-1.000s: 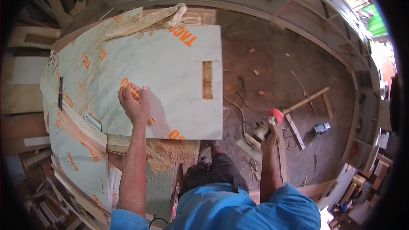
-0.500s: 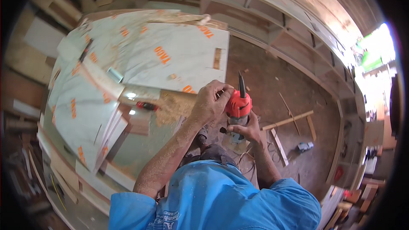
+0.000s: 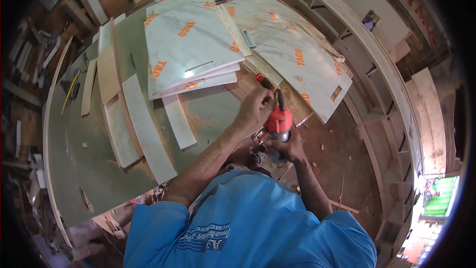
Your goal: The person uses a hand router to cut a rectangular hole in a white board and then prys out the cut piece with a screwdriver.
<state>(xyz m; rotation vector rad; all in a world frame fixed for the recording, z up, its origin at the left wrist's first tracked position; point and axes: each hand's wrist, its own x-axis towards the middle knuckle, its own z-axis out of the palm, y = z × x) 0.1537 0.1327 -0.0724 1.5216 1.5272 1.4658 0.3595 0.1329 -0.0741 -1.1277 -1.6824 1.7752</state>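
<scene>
My right hand (image 3: 291, 147) wraps round the lower body of a red-and-grey trim router (image 3: 278, 120), held upright in front of my chest with its black cord rising from the top. Beside the red cap, my left hand (image 3: 254, 110) is closed, fingers pinched together. What those fingers hold, if anything, is hidden. Sawdust coats the left forearm. Just past the left hand, a red-and-black tool (image 3: 264, 81) lies on the workbench (image 3: 106, 178). The router's base is blurred and partly covered by my right hand.
White marbled panels (image 3: 191, 44) with orange print are stacked on the bench; another large panel (image 3: 302, 64) lies to their right. Narrow board strips (image 3: 146, 129) lie at left. A long shelving frame (image 3: 364, 54) curves along the right, with scraps on the floor.
My view has swung left, bringing more of the bench into sight. The router stays in my right hand, and my left hand remains closed beside its top.
</scene>
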